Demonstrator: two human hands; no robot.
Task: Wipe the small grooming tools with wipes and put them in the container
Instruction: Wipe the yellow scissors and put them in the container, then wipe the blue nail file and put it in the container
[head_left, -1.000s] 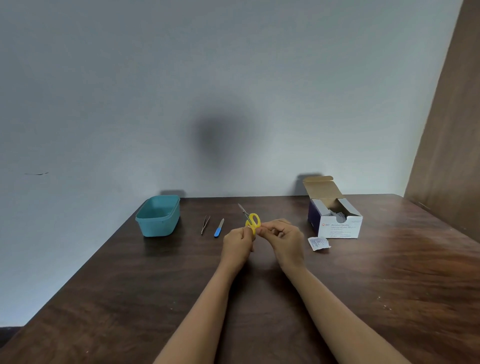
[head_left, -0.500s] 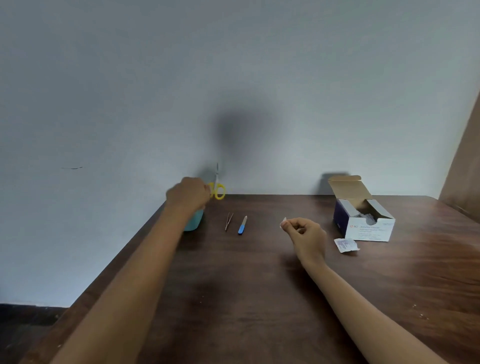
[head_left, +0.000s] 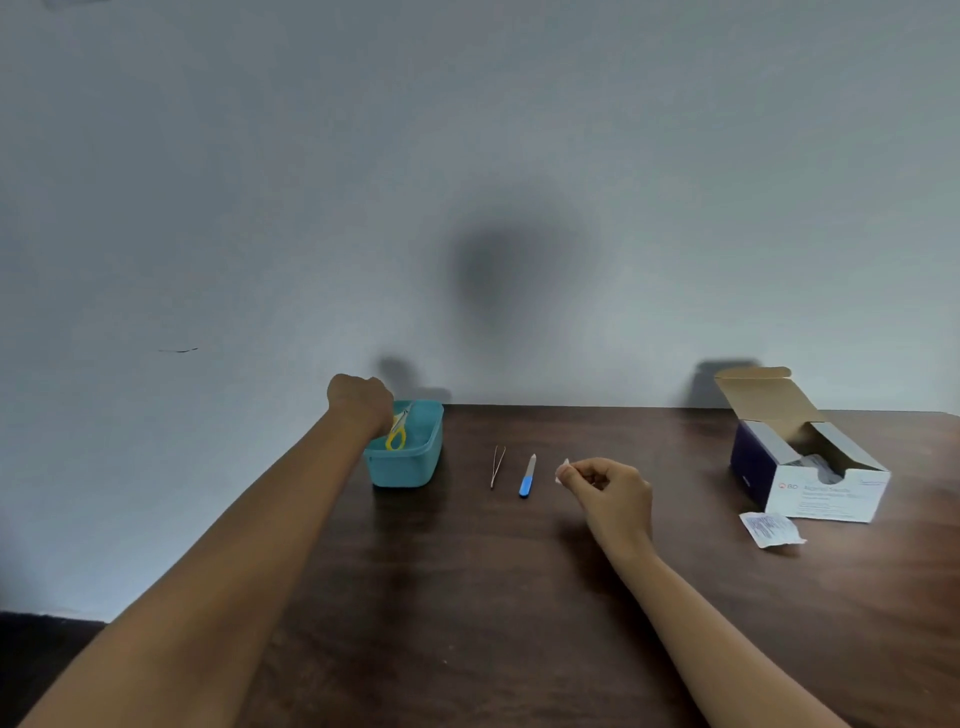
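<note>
My left hand (head_left: 360, 401) reaches over the teal container (head_left: 410, 467) at the table's back left. Its curled fingers hold yellow-handled scissors (head_left: 397, 432) near the blades. The handles hang down inside the container. My right hand (head_left: 608, 486) hovers over the middle of the table and pinches a small white wipe (head_left: 563, 465) between thumb and fingertips. Metal tweezers (head_left: 497, 466) and a blue-handled nail file (head_left: 528, 475) lie side by side on the table, between the container and my right hand.
An open box of wipes (head_left: 810, 467) stands at the back right, with a torn wipe sachet (head_left: 771, 529) lying in front of it. The dark wooden table (head_left: 467, 597) ends at the wall behind and at a left edge beside the container.
My left hand carried the scissors away from my right hand to the left and lowered them into the teal container. My right hand kept the wipe and stayed near the middle.
</note>
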